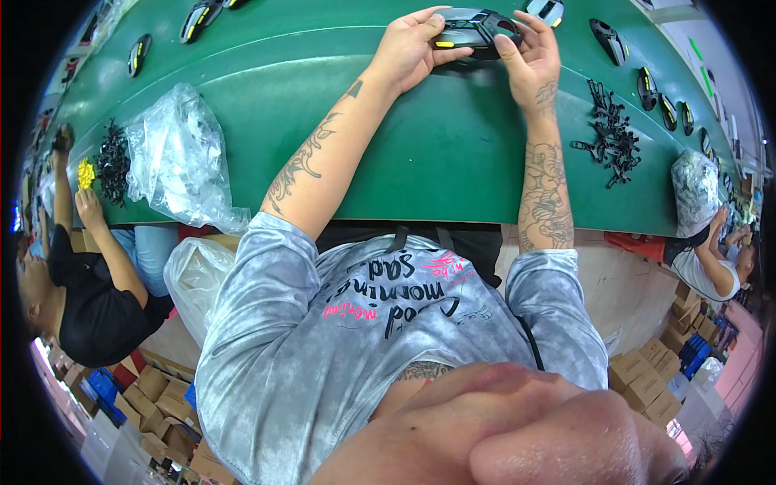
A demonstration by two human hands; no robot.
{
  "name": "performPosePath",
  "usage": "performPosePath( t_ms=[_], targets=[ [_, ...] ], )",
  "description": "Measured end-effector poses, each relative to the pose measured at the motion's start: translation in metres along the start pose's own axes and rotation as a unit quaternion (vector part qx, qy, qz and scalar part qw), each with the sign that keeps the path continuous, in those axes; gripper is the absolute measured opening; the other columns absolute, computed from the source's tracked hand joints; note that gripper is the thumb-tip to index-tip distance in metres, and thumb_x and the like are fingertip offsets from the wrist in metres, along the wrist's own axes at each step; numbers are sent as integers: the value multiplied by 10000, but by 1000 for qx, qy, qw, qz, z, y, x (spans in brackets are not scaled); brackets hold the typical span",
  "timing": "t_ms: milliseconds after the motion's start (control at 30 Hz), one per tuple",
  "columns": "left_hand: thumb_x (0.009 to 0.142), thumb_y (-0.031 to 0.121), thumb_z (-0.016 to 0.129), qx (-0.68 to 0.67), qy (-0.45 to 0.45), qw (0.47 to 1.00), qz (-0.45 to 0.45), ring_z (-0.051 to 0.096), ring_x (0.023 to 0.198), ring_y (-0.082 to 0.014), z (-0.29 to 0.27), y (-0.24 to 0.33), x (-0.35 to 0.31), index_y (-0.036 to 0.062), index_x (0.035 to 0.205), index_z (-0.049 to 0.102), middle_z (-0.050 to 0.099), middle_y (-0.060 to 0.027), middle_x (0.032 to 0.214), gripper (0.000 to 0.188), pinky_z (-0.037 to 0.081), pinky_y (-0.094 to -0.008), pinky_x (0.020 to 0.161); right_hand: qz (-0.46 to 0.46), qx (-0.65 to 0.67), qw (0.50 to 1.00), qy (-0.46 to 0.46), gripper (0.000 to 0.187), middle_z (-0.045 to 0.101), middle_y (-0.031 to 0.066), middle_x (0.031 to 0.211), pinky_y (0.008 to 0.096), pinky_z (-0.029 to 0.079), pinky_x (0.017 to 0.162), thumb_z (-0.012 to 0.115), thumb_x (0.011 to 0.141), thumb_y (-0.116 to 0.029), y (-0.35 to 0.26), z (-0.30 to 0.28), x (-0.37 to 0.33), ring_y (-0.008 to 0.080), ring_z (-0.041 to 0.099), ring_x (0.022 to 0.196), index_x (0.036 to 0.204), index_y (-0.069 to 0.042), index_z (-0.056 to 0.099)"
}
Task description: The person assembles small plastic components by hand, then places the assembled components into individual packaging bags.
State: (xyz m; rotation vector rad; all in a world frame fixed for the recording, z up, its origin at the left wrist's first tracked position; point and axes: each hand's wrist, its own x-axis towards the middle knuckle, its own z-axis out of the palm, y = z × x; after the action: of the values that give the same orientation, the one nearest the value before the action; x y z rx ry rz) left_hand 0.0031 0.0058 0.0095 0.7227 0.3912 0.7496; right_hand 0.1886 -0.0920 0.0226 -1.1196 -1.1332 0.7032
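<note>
At the far middle of the green table, both my hands hold one black-and-grey plastic shell (pixel 475 31) with a yellow patch, shaped somewhat like a computer mouse. My left hand (pixel 411 47) grips its left end, thumb on top and fingers along the near side. Around the right end my right hand (pixel 533 61) is closed, its thumb pressing against the near edge. The shell is held just over the tabletop; its underside is hidden. Just beyond my right hand lies a similar light-grey shell (pixel 546 10).
Small black plastic parts (pixel 612 133) lie heaped to the right. Leftward are a clear plastic bag (pixel 179 153), a dark parts pile (pixel 113 162) and yellow pieces (pixel 86 173). More shells (pixel 609 42) line the green table (pixel 323 105). Co-workers (pixel 97 299) sit at both sides.
</note>
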Motion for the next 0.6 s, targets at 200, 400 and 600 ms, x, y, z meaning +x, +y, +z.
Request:
performPosePath(
  t_ms=[200, 400, 600],
  targets=[
    [1030, 3, 519, -122, -67, 990, -34, 674, 1128, -318, -2, 2, 2, -13, 1417, 449, 612, -192, 1290, 393, 617, -475, 932, 18, 18, 999, 39, 563, 613, 120, 1170, 360, 526, 962, 748, 869, -55, -2, 27, -7, 233, 628, 1062, 1375, -34, 505],
    [1034, 146, 560, 51, -131, 987, 72, 652, 1188, -374, -4, -7, -2, -19, 1463, 406, 602, -233, 1339, 484, 573, -496, 995, 121, 226, 965, 60, 412, 665, 96, 1106, 262, 572, 780, 775, 913, -123, -14, 20, -3, 147, 684, 923, 1251, 29, 595],
    [774, -17, 798, 405, -93, 897, 150, 616, 1196, -235, 23, -11, -22, 11, 1423, 519, 593, -152, 1246, 707, 581, -351, 965, 103, 102, 979, 141, 314, 690, 47, 926, 261, 556, 753, 773, 911, -167, 1, 11, -2, 125, 668, 836, 1138, 19, 660]
  ],
)
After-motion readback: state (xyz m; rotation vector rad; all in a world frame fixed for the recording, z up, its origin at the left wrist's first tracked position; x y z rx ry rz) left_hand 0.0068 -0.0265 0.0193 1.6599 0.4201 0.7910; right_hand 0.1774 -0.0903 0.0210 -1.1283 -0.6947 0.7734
